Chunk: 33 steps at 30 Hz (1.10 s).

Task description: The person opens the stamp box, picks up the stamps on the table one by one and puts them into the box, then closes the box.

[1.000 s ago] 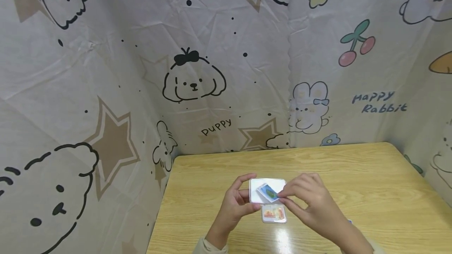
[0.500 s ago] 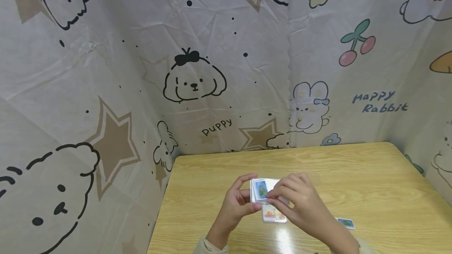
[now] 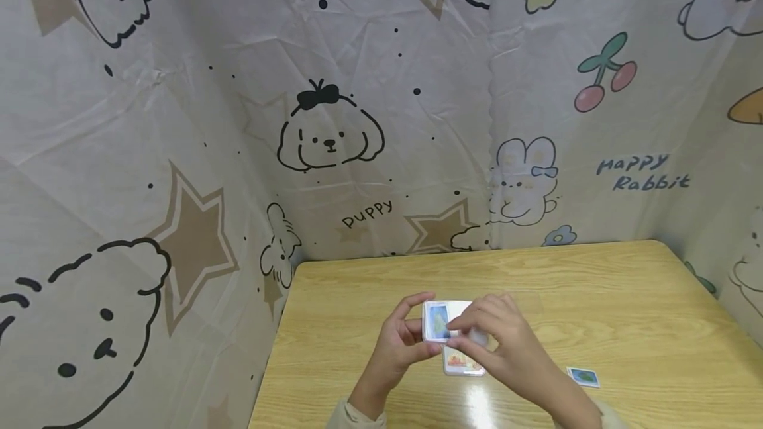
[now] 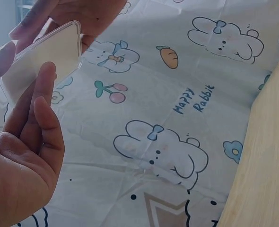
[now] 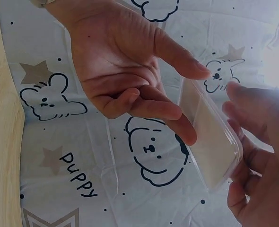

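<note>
My left hand (image 3: 390,349) grips a clear-edged white rectangular case (image 3: 457,310) by its left side, holding it above the table. On the left half of its white face lies a small blue picture card (image 3: 438,320) with a greenish shape. My right hand (image 3: 507,343) pinches that card near its lower right corner, and its fingers cover part of the case. In the left wrist view, fingers of the left hand (image 4: 30,146) support the plain back of the case (image 4: 64,47). The right wrist view shows the right hand (image 5: 125,71) at the case's edge (image 5: 215,146).
A clear-edged rectangle with an orange-red picture (image 3: 457,363) lies on the wooden table (image 3: 334,323) just below the held case. Another small blue picture card (image 3: 583,377) lies by the right forearm. A printed cloth (image 3: 369,111) hangs around the table.
The right hand has shifted left, bringing the blue picture card from a slant over the middle to upright on the case's left half. The card by the right forearm has come into view.
</note>
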Each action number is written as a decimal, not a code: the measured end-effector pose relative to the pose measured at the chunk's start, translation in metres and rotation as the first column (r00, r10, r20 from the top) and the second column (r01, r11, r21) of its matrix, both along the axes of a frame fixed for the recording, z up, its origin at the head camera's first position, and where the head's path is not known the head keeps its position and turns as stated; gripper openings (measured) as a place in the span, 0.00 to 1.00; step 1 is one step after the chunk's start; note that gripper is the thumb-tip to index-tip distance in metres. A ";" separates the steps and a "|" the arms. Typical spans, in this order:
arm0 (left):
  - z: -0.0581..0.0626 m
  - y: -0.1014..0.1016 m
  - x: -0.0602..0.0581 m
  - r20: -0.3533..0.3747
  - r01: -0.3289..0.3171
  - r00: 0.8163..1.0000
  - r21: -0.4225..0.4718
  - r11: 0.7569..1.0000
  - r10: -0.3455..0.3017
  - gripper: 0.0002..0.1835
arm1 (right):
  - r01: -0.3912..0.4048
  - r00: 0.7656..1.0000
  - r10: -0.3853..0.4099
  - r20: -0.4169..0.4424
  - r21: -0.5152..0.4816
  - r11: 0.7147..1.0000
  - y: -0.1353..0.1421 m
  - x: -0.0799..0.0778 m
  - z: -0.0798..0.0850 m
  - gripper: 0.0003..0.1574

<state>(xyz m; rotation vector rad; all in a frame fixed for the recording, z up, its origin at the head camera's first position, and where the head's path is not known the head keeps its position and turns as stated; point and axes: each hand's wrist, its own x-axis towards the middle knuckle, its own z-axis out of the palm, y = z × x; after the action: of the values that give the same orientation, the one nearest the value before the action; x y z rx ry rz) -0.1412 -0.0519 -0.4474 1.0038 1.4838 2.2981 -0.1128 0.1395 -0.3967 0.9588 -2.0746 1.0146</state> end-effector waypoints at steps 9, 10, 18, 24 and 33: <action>-0.002 -0.001 -0.001 -0.021 0.020 1.000 0.020 1.000 -0.020 0.34 | 0.152 0.987 -0.157 0.016 0.166 0.974 0.003 -0.006 -0.001 0.13; -0.002 -0.001 -0.001 -0.020 0.021 1.000 0.018 1.000 -0.021 0.34 | 0.154 0.987 -0.159 0.021 0.171 0.973 0.003 -0.006 -0.002 0.13; -0.002 -0.001 0.000 0.001 0.013 1.000 0.013 1.000 -0.013 0.37 | 0.147 0.986 -0.155 0.052 0.142 0.979 0.003 -0.004 -0.009 0.13; -0.002 0.000 0.000 0.013 0.008 1.000 0.008 1.000 -0.008 0.38 | 0.146 0.982 -0.159 0.099 0.121 0.982 0.006 -0.002 -0.009 0.13; -0.001 0.001 0.001 0.015 -0.005 1.000 -0.012 1.000 0.005 0.35 | 0.154 0.981 -0.162 0.104 0.083 0.985 0.005 -0.001 -0.007 0.16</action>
<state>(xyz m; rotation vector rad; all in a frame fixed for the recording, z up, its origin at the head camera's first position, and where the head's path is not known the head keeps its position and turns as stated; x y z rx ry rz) -0.1402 -0.0514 -0.4483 0.9784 1.4943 2.2920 -0.1136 0.1448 -0.4037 0.7743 -2.2549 0.9317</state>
